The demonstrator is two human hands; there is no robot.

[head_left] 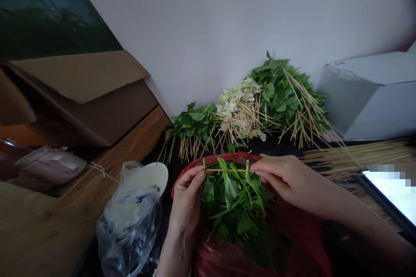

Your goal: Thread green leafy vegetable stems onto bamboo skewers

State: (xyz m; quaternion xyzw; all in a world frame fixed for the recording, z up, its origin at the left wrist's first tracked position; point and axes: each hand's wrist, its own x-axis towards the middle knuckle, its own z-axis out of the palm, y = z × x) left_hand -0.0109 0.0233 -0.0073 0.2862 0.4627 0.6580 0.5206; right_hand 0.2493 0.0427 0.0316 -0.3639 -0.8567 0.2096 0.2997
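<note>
A thin bamboo skewer (232,170) runs level between my two hands, over an open red plastic bag (214,255). My left hand (190,190) is closed at the skewer's left end, pinching a short green stem there. At the other end, my right hand (282,177) grips the skewer between thumb and fingers, beside a bit of green stem. Loose leafy greens (240,216) fill the bag beneath both hands. Exactly where the skewer's tips lie is hidden by my fingers.
Along the wall lie skewered leafy greens (276,95) and skewered pale cabbage (238,104). Bare skewers (351,156) lie at right, near a lit screen (393,194) and a white box (373,99). Leftward are a white bowl (156,177), clear plastic bag (126,229) and cardboard box (97,108).
</note>
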